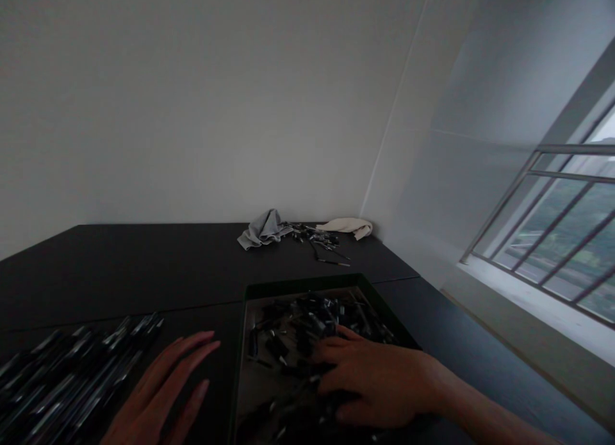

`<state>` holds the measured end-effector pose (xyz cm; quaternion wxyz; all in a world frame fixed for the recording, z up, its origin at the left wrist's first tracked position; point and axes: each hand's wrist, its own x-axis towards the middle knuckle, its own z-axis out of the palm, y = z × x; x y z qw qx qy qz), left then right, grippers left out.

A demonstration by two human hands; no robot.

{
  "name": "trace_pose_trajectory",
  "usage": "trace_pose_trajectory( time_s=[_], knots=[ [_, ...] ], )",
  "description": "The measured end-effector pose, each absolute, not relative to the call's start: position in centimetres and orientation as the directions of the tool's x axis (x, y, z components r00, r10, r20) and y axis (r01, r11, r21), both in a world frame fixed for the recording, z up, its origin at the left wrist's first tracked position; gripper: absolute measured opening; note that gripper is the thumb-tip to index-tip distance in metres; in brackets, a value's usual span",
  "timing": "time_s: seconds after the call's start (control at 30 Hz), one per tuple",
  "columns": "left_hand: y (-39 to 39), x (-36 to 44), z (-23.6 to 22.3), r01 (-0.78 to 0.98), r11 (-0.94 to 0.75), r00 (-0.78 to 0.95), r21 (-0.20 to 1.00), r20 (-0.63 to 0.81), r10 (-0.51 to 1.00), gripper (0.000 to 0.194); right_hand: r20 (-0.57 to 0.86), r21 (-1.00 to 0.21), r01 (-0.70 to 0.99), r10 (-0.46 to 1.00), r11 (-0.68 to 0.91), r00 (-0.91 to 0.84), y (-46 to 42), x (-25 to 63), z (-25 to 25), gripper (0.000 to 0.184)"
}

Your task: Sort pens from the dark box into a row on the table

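Note:
My right hand (369, 376) reaches into a dark-rimmed tray (307, 283) from the right. Its fingers are apart and rest on a heap of small black and shiny parts (312, 317), their tips partly lost among the pieces. Nothing gripped shows in it. Left of the tray, my left hand (166, 387) hovers with fingers stretched out and nothing in them. Beside it lie many long, slim, pen-like sticks (72, 374), set side by side in slanting rows and blurred.
Dark table panels (158, 266) meet the pale wall at the back. A grey cloth (263, 230), a scattered pile of small metal and black pieces (321, 237) and a cream cloth (350, 226) lie there. On the right is a window with a metal railing (571, 149).

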<state>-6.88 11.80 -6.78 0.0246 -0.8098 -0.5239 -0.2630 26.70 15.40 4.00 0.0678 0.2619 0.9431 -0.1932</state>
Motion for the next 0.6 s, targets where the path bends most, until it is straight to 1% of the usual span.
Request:
trace_pose_trajectory(
  time_s=[0.1,0.17,0.3,0.37,0.43,0.53,0.6],
  knots=[
    [12.5,-5.7,-6.4,0.826,-0.448,0.281,0.343,0.440,0.853,0.044,-0.238,-0.369,0.546,0.491,0.752,-0.838,15.4,27.3,4.9,0.021],
    [12.9,-4.9,-5.8,0.788,-0.448,0.272,0.423,0.413,0.869,0.039,-0.218,-0.380,0.557,0.514,0.738,-0.830,15.7,27.3,5.3,0.020],
    [13.6,-3.3,-4.5,0.722,-0.460,0.295,0.517,0.371,0.880,0.034,-0.088,-0.391,0.566,0.583,0.725,-0.808,16.4,26.9,5.6,0.024],
    [14.0,-2.7,-4.1,0.708,-0.450,0.307,0.545,0.336,0.890,0.033,-0.007,-0.341,0.606,0.643,0.719,-0.766,16.6,26.7,5.7,0.028],
    [14.3,-2.2,-4.2,0.705,-0.441,0.322,0.556,0.303,0.897,0.033,0.055,-0.265,0.650,0.684,0.712,-0.727,16.9,26.6,5.7,0.028],
    [14.6,-2.0,-4.8,0.702,-0.451,0.353,0.550,0.281,0.892,0.033,0.101,-0.185,0.683,0.705,0.706,-0.702,17.4,26.9,5.7,0.024],
    [14.7,-2.1,-5.2,0.697,-0.461,0.366,0.550,0.280,0.887,0.033,0.150,-0.163,0.700,0.718,0.696,-0.679,17.6,27.2,5.8,0.024]
  ],
)
